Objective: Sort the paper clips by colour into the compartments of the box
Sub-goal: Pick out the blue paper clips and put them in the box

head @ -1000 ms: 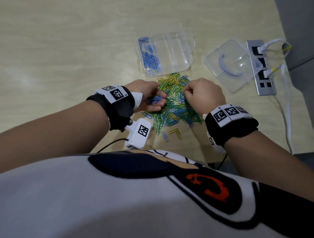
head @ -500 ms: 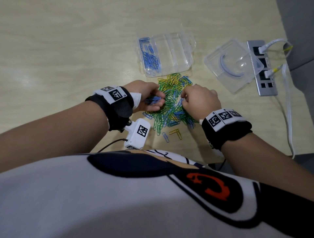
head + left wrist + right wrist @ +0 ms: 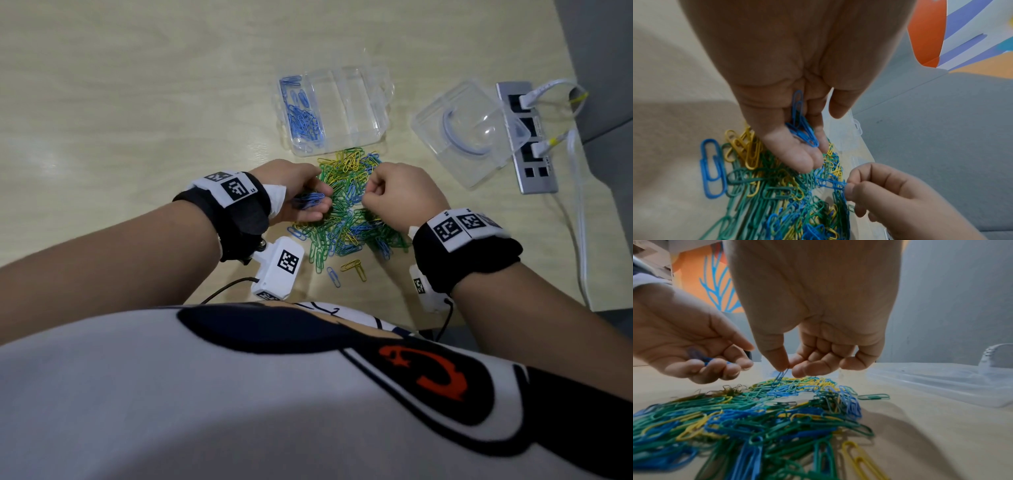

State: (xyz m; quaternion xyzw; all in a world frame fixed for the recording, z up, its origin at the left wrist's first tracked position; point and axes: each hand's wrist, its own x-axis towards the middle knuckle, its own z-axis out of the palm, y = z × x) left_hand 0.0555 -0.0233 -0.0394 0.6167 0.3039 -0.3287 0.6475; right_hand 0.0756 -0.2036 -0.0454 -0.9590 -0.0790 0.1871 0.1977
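A heap of blue, green and yellow paper clips (image 3: 346,209) lies on the table just in front of the clear compartment box (image 3: 356,116). The box's left compartment holds blue clips (image 3: 303,118); its other compartments look bare. My left hand (image 3: 301,195) is cupped, palm up, at the heap's left edge and holds a bunch of blue clips (image 3: 802,128) in its curled fingers. My right hand (image 3: 394,195) hovers over the heap's right side, thumb and forefinger pinching one blue clip (image 3: 781,375) that is lifted off the heap.
The box's clear lid (image 3: 466,133) lies to the right, beside a grey USB hub (image 3: 527,144) with white cables (image 3: 579,219) running along the table's right edge. A few loose clips (image 3: 346,270) lie near the front edge.
My right hand has risen slightly from the heap with a blue clip pinched. My left hand has stayed put with its bunch of blue clips.
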